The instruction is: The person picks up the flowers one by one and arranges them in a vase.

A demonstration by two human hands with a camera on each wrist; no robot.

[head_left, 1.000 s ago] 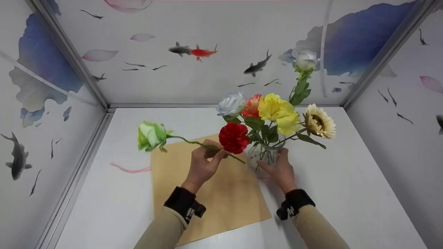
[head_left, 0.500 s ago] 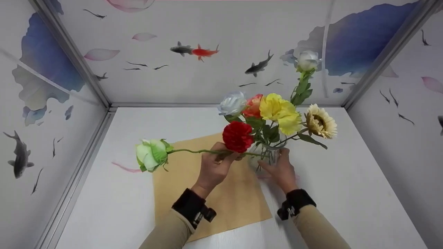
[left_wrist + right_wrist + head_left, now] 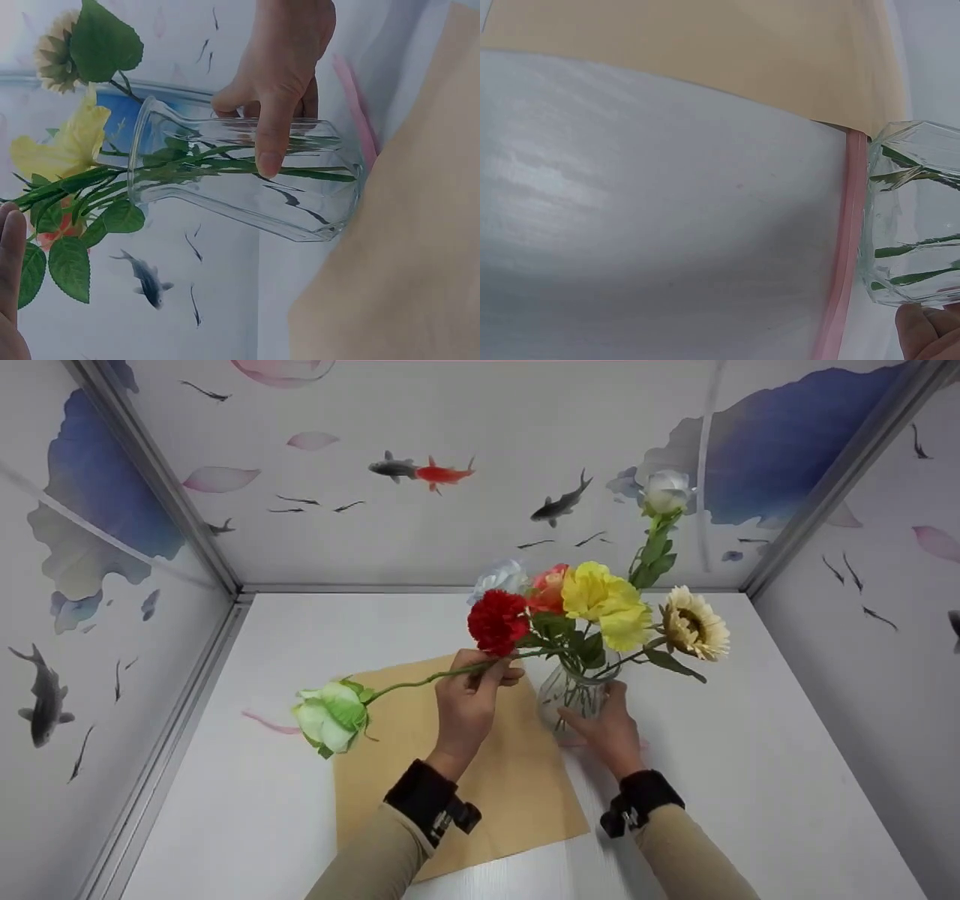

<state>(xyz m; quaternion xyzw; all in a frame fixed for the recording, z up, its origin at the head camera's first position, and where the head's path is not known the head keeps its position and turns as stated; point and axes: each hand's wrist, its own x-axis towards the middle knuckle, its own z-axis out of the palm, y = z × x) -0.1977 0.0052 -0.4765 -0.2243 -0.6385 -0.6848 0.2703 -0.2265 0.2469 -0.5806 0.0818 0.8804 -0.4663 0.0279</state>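
Note:
My left hand (image 3: 466,709) pinches the stem of a pale green rose (image 3: 332,718). The bloom points left, and the stem's far end reaches in among the leaves near the vase's mouth, where I cannot tell if it is inside. My right hand (image 3: 611,733) grips the side of a clear glass vase (image 3: 247,206), its thumb across the front. The vase holds a red carnation (image 3: 498,622), a yellow flower (image 3: 606,604), a cream sunflower (image 3: 694,622), a tall white rose (image 3: 666,493) and others. The carnation hangs just above my left fingers.
Brown paper (image 3: 510,802) lies flat on the white table (image 3: 757,780), left of the vase. A pink ribbon (image 3: 844,247) runs beneath the vase, with another end (image 3: 270,723) showing left of the paper. Printed panels wall the table's back and sides.
My left hand has moved right and then up, bringing the rose's stem end to the vase's mouth while its bloom dropped lower. The carnation shifted up and left. My right hand stayed on the vase.

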